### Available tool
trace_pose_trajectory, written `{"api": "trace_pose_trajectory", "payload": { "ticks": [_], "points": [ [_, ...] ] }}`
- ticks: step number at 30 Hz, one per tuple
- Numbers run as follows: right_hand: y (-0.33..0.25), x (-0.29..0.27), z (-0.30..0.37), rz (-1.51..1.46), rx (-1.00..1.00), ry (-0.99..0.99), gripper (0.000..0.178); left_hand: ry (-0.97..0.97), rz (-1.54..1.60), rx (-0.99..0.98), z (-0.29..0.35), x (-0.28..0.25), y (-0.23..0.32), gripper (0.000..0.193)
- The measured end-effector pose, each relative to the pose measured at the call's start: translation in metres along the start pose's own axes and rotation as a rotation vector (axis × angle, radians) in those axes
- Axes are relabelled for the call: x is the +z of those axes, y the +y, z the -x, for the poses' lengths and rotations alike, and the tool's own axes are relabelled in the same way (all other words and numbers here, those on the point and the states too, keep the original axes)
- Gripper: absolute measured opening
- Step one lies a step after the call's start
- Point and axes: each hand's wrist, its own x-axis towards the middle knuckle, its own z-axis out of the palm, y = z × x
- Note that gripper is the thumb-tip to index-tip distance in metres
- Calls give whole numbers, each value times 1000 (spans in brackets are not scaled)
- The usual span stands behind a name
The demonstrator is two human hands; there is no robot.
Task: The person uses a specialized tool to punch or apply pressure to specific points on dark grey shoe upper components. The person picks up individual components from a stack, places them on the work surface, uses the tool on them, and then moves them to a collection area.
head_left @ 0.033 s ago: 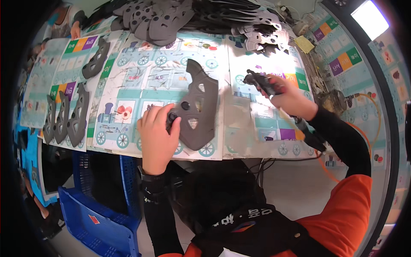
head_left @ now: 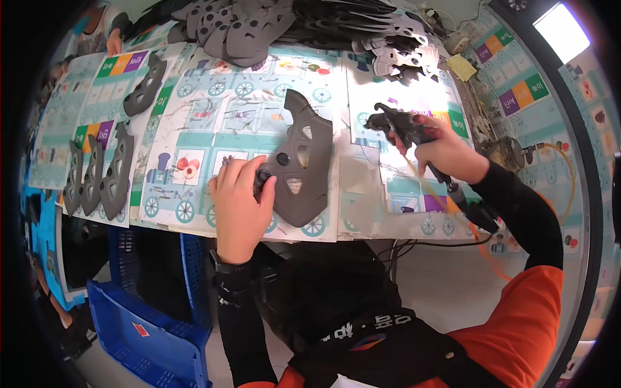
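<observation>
A dark grey curved plate (head_left: 312, 187) with cut-out windows and a black round stud lies on the paper-covered table before me. My left hand (head_left: 242, 204) is closed at its left edge, thumb and fingers pinching a small black round piece (head_left: 262, 176) there. What joins that piece to the plate is partly hidden by my fingers. To the right, my right hand (head_left: 446, 152) grips a black pistol-shaped tool (head_left: 404, 126) above the table, its head pointing left. An orange hose (head_left: 482, 239) hangs near its lower end.
Several similar grey plates (head_left: 116, 178) lie at the left. Piles of grey plates (head_left: 239, 32) and white pieces (head_left: 404, 55) line the back. Another person's hand (head_left: 114, 44) shows at far left. Blue crates (head_left: 149, 336) stand below the table. A yellow hose (head_left: 569, 174) loops at right.
My right hand has shifted slightly right and down with the pistol-shaped tool, which has turned a little. The grey plate and my left hand have moved slightly right.
</observation>
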Motion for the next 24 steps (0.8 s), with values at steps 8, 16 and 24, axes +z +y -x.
{"api": "trace_pose_trajectory", "payload": {
  "ticks": [8,16,24],
  "points": [
    [-88,61,40,74,18,-261,43,152,159,26,24,-4,-11,35],
    [-80,86,30,294,-215,-244,21,120,51,-5,34,1,0,24],
    [-115,85,7,98,96,-376,20,76,42,-12,18,-13,-17,25]
  ]
}}
